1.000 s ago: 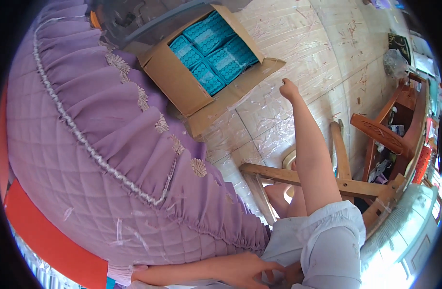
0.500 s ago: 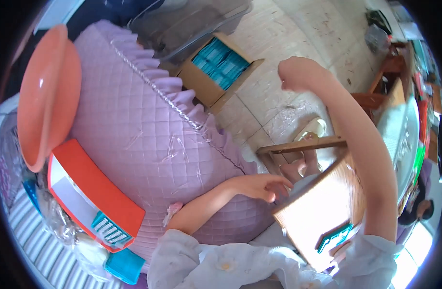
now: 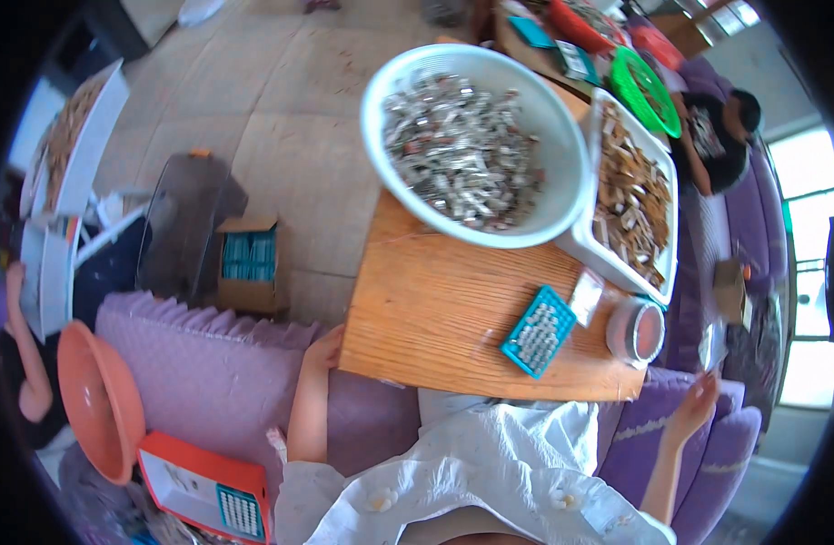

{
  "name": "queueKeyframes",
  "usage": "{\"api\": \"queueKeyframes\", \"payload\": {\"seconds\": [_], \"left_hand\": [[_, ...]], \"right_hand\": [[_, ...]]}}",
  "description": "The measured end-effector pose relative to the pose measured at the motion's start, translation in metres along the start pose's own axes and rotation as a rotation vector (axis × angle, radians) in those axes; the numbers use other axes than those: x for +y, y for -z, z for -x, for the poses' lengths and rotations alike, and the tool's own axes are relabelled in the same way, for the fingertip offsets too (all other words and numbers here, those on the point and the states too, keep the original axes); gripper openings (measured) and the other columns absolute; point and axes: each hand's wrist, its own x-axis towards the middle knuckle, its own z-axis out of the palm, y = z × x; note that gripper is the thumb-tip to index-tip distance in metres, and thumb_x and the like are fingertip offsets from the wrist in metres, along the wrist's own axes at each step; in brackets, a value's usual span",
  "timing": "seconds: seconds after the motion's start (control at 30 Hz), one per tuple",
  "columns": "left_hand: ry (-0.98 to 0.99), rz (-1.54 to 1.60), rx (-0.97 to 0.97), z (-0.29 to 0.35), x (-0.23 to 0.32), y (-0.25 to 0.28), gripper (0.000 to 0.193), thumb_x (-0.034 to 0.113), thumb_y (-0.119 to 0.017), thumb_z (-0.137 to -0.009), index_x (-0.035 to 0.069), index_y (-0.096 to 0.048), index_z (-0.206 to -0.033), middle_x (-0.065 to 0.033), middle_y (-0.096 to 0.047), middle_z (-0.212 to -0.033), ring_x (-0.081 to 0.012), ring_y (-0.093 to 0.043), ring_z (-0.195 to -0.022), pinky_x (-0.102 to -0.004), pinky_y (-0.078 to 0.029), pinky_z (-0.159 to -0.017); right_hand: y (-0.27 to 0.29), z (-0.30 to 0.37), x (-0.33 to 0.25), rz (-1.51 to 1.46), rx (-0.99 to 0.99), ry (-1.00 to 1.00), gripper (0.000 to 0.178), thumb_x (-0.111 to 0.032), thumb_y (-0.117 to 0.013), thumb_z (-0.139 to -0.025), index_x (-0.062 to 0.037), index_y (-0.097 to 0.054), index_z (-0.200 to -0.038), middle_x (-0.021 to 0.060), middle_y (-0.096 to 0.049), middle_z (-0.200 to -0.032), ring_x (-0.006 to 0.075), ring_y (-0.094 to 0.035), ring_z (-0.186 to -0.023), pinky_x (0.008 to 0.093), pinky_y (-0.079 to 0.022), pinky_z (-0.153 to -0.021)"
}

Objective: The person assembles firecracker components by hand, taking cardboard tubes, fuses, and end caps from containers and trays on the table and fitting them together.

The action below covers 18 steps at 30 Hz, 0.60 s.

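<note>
My left hand (image 3: 324,348) is at the left edge of the wooden table (image 3: 417,300), its fingers mostly hidden against the edge. Off the table's right corner, my right hand (image 3: 697,405) is raised with its fingers pinched on a small clear plastic bag (image 3: 711,348). A teal tray (image 3: 540,332) filled with small white pieces lies on the tabletop. Beside it are a flat clear packet (image 3: 587,297) and a round clear tub (image 3: 635,331). Farther back stands a pale blue basin (image 3: 567,182) heaped with small silvery wrapped pieces.
A white bin (image 3: 669,245) of brown pieces adjoins the basin. Left of me are an orange basin (image 3: 99,400), a red box (image 3: 203,460) and a carton (image 3: 246,295) of teal packs. One person (image 3: 717,136) sits at far right; another's arm (image 3: 34,372) shows at left.
My view has swung toward the table, bringing its top and containers into sight. My right hand, earlier stretched forward in a fist, is now at the right with the bag.
</note>
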Motion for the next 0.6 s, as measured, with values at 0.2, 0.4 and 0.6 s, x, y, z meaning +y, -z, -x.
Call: {"api": "queueKeyframes", "payload": {"seconds": [0.2, 0.4, 0.6], "left_hand": [[0.03, -0.226, 0.293, 0.023, 0.001, -0.044, 0.057, 0.031, -0.064, -0.073, 0.007, -0.041, -0.12, -0.007, -0.05, -0.116, -0.0189, -0.048, -0.104, -0.0349, -0.043, -0.082], [-0.046, -0.309, 0.76, 0.047, -0.011, -0.099, 0.04, 0.022, -0.06, -0.078, 0.007, -0.048, -0.113, -0.0088, -0.055, -0.107, -0.0183, -0.053, -0.096, -0.0341, -0.045, -0.078], [0.175, -1.799, 0.502, 0.151, 0.003, -0.225, 0.022, 0.02, -0.05, -0.075, 0.004, -0.058, -0.089, -0.018, -0.06, -0.073, -0.0334, -0.059, -0.074, -0.041, -0.047, -0.065]], "right_hand": [[0.012, 0.179, 0.075, 0.201, -0.319, -0.342, 0.05, 0.008, -0.039, -0.073, -0.0009, -0.036, -0.122, 0.0192, -0.048, -0.109, 0.0293, -0.048, -0.098, 0.0336, -0.038, -0.084], [0.0, 0.198, 0.103, 0.239, -0.663, -0.439, 0.057, 0.004, -0.043, -0.073, 0.0008, -0.024, -0.127, 0.0238, -0.042, -0.116, 0.0356, -0.042, -0.106, 0.0399, -0.034, -0.089], [-0.016, 0.193, 0.165, 0.241, -0.708, -0.406, 0.059, 0.003, -0.045, -0.072, 0.0051, -0.023, -0.126, 0.0262, -0.038, -0.121, 0.0379, -0.038, -0.111, 0.0397, -0.031, -0.094]]}}
